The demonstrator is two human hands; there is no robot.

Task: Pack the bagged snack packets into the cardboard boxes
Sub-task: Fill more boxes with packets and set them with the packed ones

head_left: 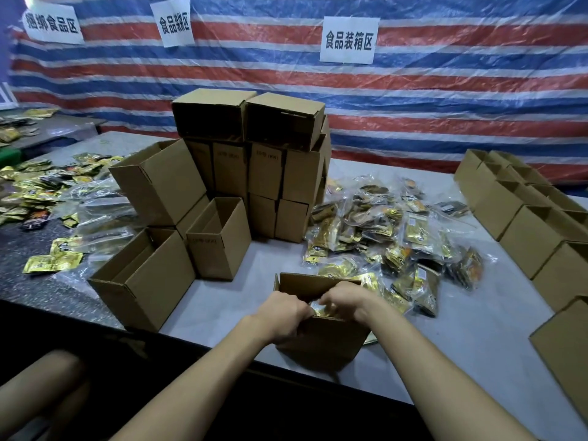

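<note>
Two hands (284, 314) (346, 301) around packet (319, 310) in box (321, 343)

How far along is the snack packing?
Done: no box visibly finished; contents of the right-side boxes can't be seen. In hand: left hand grips the near box, right hand tucks a bagged packet into it. Left: the pile of bags and stacked empty boxes.

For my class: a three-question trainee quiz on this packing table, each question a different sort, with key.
1. True or false: left hand and right hand are both at the open box nearest the person.
2. The bagged packets closest to that box lie: A on its right; B on the stacked boxes; C on the floor.
3. How many paper signs hang on the tarp?
Key: 1 true; 2 A; 3 three.
</note>
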